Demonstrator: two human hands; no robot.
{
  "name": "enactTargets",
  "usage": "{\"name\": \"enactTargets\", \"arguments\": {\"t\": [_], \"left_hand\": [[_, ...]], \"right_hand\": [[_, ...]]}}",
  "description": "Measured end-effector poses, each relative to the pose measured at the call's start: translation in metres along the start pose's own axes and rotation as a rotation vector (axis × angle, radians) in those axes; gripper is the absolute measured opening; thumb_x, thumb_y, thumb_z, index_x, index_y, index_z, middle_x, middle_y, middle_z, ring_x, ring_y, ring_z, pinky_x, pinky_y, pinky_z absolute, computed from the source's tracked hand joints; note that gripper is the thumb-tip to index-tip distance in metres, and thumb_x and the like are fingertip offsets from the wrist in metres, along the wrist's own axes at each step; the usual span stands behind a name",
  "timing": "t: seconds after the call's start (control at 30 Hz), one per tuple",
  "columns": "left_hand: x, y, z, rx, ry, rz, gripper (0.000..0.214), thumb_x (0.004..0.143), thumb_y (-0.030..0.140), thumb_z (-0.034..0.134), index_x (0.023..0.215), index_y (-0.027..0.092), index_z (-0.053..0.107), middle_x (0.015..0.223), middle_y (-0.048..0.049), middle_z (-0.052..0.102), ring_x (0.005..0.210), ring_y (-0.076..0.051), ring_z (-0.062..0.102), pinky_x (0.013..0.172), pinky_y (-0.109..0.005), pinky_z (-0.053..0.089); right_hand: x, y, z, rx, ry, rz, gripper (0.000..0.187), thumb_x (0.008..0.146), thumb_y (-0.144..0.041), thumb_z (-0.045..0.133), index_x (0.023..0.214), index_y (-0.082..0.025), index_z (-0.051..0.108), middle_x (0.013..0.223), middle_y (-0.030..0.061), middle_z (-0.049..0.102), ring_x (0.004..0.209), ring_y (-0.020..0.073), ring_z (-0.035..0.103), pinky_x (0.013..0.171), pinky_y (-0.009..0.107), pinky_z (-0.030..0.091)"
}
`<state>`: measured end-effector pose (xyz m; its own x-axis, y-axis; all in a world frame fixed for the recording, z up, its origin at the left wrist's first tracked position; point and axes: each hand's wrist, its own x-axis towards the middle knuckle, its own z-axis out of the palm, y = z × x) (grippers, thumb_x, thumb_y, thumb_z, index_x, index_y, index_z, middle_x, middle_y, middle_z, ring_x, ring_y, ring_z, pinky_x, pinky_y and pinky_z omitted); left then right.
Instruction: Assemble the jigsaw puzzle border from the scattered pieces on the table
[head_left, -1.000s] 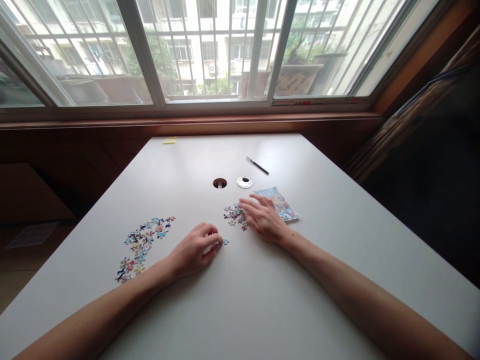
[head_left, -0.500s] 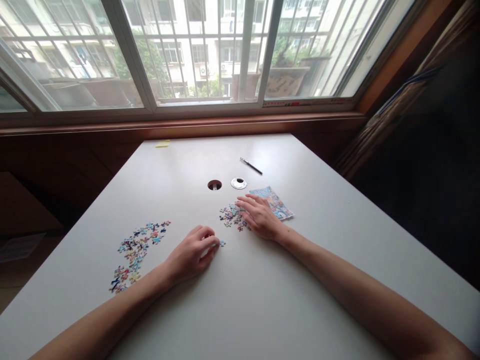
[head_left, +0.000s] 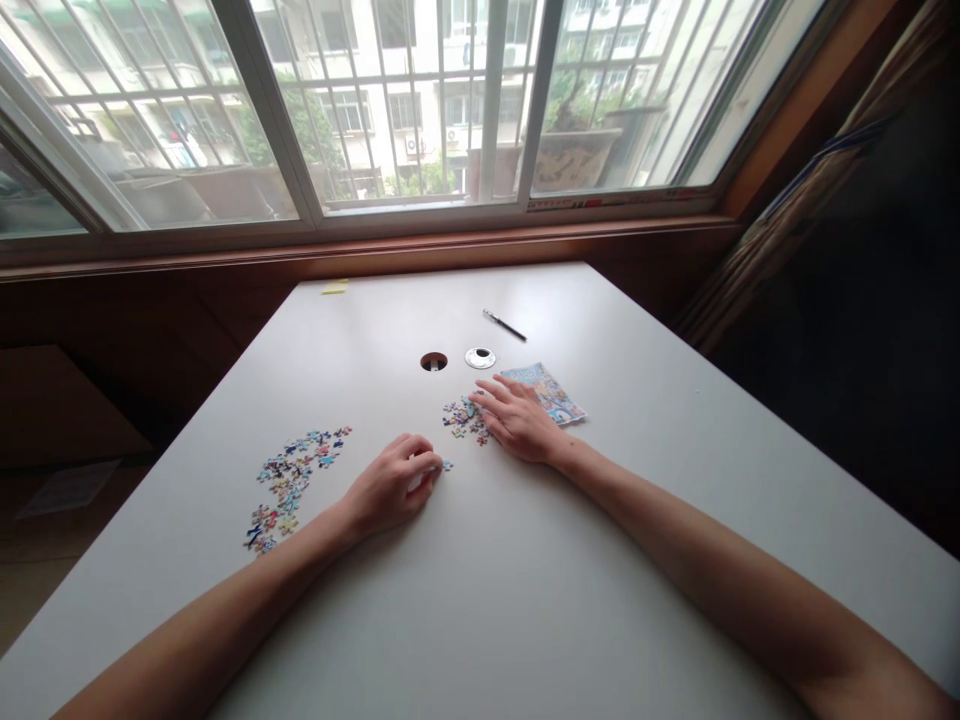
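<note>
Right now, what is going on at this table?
A person has both hands among jigsaw pieces on a white table. The left hand is curled, its fingertips beside a single loose piece; whether it grips anything is unclear. The right hand lies flat, fingers spread over a small cluster of pieces next to a printed picture card. A larger scatter of pieces lies apart, off to the left.

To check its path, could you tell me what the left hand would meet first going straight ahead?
Probably the lone blue puzzle piece, which lies just off the curled fingers of the left hand. Whether they already touch it is unclear.
</note>
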<state>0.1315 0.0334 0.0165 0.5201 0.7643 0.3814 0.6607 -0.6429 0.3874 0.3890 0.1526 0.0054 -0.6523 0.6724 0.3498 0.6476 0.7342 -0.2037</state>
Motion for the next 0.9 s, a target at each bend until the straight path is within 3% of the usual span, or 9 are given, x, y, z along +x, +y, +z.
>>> {"name": "enactTargets", "arguments": {"t": [0.13,0.3,0.73,0.9], "left_hand": [[0.001,0.001,0.000,0.006,0.008,0.004,0.020,0.092,0.009,0.049,0.099,0.020,0.064,0.101,-0.0083,0.060,0.095,-0.020,0.057,0.086,-0.033,0.050],[0.001,0.002,0.000,0.010,0.003,0.004,0.019,0.093,0.010,0.049,0.101,0.020,0.063,0.101,-0.0085,0.059,0.096,-0.020,0.056,0.086,-0.033,0.050],[0.001,0.003,-0.001,0.001,0.003,-0.022,0.019,0.092,0.009,0.050,0.102,0.020,0.063,0.101,-0.0085,0.059,0.094,-0.020,0.056,0.086,-0.033,0.049],[0.001,0.002,0.000,-0.008,0.005,-0.032,0.019,0.091,0.009,0.052,0.102,0.020,0.063,0.101,-0.0082,0.060,0.096,-0.020,0.057,0.086,-0.032,0.050]], "right_hand": [[-0.001,0.001,-0.002,0.056,0.116,0.011,0.033,0.099,-0.025,0.046,0.126,-0.024,0.066,0.143,0.0069,0.058,0.136,0.0299,0.042,0.110,0.048,0.032],[-0.002,0.008,-0.003,0.053,0.286,0.135,0.020,0.091,-0.017,0.055,0.098,-0.022,0.073,0.122,0.0072,0.068,0.119,0.0288,0.052,0.102,0.046,0.036],[0.002,0.009,0.002,0.042,0.215,0.277,0.014,0.089,-0.035,0.067,0.090,-0.025,0.077,0.122,0.0077,0.066,0.116,0.0315,0.048,0.098,0.049,0.033],[0.009,0.009,0.003,0.054,0.194,0.349,0.012,0.086,-0.034,0.069,0.085,-0.026,0.078,0.121,0.0076,0.065,0.113,0.0311,0.048,0.095,0.049,0.034]]}}
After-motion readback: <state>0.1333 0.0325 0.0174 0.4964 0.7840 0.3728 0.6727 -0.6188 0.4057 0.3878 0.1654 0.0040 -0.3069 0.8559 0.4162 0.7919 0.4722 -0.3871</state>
